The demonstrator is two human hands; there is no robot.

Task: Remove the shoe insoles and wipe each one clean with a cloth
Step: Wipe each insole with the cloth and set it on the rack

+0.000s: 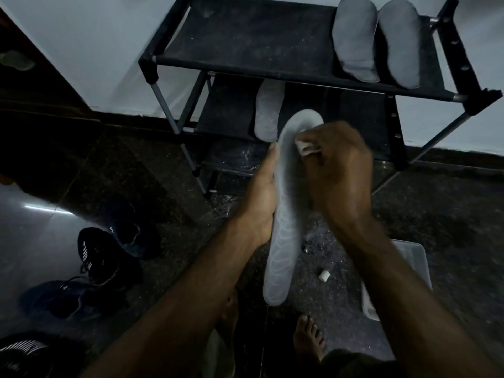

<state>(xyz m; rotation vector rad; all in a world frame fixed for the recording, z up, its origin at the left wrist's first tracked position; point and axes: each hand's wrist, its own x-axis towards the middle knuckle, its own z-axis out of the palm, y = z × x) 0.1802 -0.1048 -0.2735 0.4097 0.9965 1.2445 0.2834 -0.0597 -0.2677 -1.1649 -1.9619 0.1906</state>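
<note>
Right hand (338, 170) blurred, its fingers hiding most of the cloth (305, 148).

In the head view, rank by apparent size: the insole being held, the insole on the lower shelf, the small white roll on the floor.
1. Held insole, though it is nearest the camera.
2. Lower-shelf insole, partly hidden by the upper shelf.
3. White roll.

Single head-worn wide-angle view, steeply downward, close above the hands (300, 173)

No legible text or labels anywhere
</note>
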